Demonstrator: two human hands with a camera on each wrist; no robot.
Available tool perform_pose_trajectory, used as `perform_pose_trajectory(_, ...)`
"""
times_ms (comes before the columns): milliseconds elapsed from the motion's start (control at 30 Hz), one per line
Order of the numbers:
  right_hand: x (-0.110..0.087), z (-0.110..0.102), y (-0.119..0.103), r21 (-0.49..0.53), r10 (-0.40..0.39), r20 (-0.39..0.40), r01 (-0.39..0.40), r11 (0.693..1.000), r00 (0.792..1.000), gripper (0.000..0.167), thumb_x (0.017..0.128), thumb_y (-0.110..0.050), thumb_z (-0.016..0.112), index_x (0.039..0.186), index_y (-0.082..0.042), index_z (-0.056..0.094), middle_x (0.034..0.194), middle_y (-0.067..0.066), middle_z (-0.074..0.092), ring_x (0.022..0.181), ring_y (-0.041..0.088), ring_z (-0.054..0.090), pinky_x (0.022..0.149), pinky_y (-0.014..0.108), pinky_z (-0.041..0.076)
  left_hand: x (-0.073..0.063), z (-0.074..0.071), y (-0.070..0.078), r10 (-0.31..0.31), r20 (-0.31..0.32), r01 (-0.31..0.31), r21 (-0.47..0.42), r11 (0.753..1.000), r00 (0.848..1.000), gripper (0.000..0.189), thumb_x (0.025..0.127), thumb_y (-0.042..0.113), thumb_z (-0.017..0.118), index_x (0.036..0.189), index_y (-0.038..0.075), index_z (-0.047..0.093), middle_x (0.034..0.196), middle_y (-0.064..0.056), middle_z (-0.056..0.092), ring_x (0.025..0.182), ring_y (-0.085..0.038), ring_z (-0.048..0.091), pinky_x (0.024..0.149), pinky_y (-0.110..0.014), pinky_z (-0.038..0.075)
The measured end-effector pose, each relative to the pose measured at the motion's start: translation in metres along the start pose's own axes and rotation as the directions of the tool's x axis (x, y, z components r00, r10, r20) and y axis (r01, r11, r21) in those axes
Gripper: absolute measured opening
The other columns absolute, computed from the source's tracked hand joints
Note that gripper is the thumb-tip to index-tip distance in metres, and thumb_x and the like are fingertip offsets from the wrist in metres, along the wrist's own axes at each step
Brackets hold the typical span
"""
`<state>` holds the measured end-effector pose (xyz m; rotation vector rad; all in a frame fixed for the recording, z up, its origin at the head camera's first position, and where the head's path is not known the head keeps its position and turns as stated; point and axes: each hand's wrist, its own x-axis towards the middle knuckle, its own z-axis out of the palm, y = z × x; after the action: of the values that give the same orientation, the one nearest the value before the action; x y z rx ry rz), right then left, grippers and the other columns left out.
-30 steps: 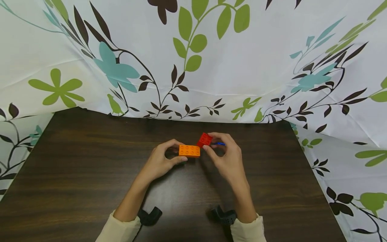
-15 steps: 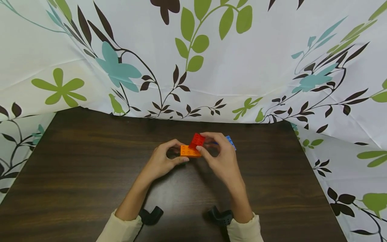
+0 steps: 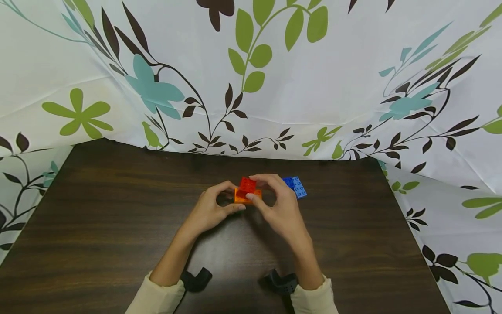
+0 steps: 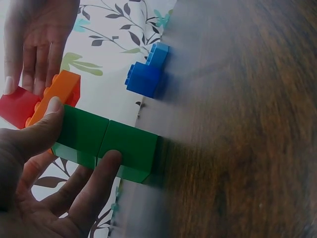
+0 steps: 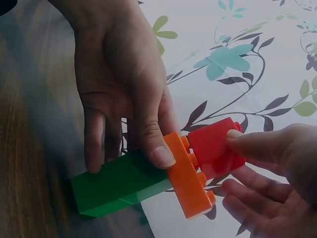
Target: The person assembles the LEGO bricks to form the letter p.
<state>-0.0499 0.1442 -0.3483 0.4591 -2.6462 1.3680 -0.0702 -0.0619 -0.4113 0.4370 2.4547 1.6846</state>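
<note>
My left hand (image 3: 209, 207) grips a stack of toy building bricks between thumb and fingers. Two green bricks (image 4: 81, 129) form its lower part, and an orange brick (image 5: 188, 181) lies across the top with its studs showing. From above, the green part is hidden under the orange. My right hand (image 3: 280, 207) pinches a red brick (image 3: 247, 184) by its sides. In the right wrist view the red brick's underside is right at the orange studs, over the middle of the row, with a stud showing past it at the lower end.
Behind the right hand, a dark blue brick (image 3: 289, 181) and a light blue brick (image 3: 300, 187) stand on the dark wooden table (image 3: 117, 218). A leaf-patterned cloth (image 3: 313, 96) hangs along the back. Black devices (image 3: 196, 280) sit at both wrists.
My right hand has moved left with the red brick, from beside the orange brick to over it, and the red brick has turned straighter. The blue bricks have come into view. The left hand holds nearly still.
</note>
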Motion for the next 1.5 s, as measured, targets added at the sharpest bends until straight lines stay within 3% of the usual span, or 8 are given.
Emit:
perform_pose_trajectory(167, 0.000, 0.004, 0.003, 0.018, -0.009, 0.014, 0.009, 1.000, 1.000, 0.040, 0.094, -0.012, 0.084, 0.132, -0.011, 0.072, 0.128, 0.008, 0.072, 0.114, 0.028, 0.074, 0.099, 0.054, 0.061, 0.000, 0.000, 0.000, -0.008, 0.002, 0.008, -0.002, 1.000, 1.000, 0.030, 0.089, 0.020, 0.090, 0.113, 0.014, 0.074, 0.114, -0.008, 0.080, 0.109, -0.029, 0.073, 0.095, -0.055, 0.058)
perform_pose_trajectory(467, 0.000, 0.004, 0.006, -0.016, -0.037, 0.034, 0.038, 0.999, 0.999, 0.039, 0.096, -0.009, 0.081, 0.133, -0.012, 0.072, 0.131, 0.009, 0.071, 0.114, 0.026, 0.072, 0.095, 0.048, 0.064, -0.001, -0.001, 0.000, -0.005, 0.006, 0.005, -0.003, 1.000, 1.000, 0.031, 0.088, 0.022, 0.090, 0.113, 0.014, 0.073, 0.117, -0.009, 0.080, 0.112, -0.031, 0.074, 0.095, -0.057, 0.058)
perform_pose_trajectory(700, 0.000, 0.005, 0.007, -0.020, -0.052, 0.024, 0.052, 0.998, 0.998, 0.038, 0.094, -0.009, 0.081, 0.131, -0.012, 0.073, 0.130, 0.009, 0.072, 0.113, 0.027, 0.072, 0.096, 0.052, 0.062, 0.000, -0.001, 0.001, -0.009, 0.007, 0.009, -0.004, 1.000, 1.000, 0.031, 0.089, 0.021, 0.090, 0.114, 0.014, 0.073, 0.117, -0.009, 0.080, 0.111, -0.031, 0.075, 0.094, -0.056, 0.059)
perform_pose_trajectory(933, -0.002, 0.008, 0.002, -0.059, -0.060, 0.016, 0.061, 0.996, 0.998, 0.037, 0.094, -0.009, 0.081, 0.130, -0.012, 0.074, 0.130, 0.009, 0.072, 0.109, 0.025, 0.070, 0.092, 0.050, 0.063, 0.000, 0.000, 0.001, -0.010, 0.003, 0.010, -0.006, 1.000, 1.000, 0.030, 0.089, 0.020, 0.090, 0.113, 0.014, 0.073, 0.117, -0.008, 0.080, 0.111, -0.031, 0.075, 0.096, -0.058, 0.058)
perform_pose_trajectory(1167, -0.004, 0.010, -0.002, -0.091, -0.066, 0.015, 0.067, 0.994, 0.998, 0.036, 0.095, -0.009, 0.080, 0.131, -0.012, 0.074, 0.131, 0.009, 0.071, 0.117, 0.027, 0.071, 0.099, 0.050, 0.062, 0.000, 0.001, 0.000, -0.003, -0.009, 0.003, 0.008, 1.000, 1.000, 0.030, 0.088, 0.020, 0.091, 0.112, 0.014, 0.073, 0.114, -0.008, 0.080, 0.108, -0.029, 0.075, 0.096, -0.056, 0.059)
perform_pose_trajectory(1500, -0.004, 0.014, -0.008, -0.171, -0.094, 0.010, 0.094, 0.981, 0.996, 0.036, 0.097, -0.008, 0.078, 0.132, -0.012, 0.073, 0.130, 0.010, 0.070, 0.116, 0.028, 0.073, 0.097, 0.044, 0.063, 0.000, 0.001, 0.000, 0.010, -0.019, -0.010, -0.008, 1.000, 1.000, 0.029, 0.087, 0.017, 0.091, 0.110, 0.013, 0.074, 0.112, -0.007, 0.081, 0.107, -0.028, 0.077, 0.099, -0.058, 0.058)
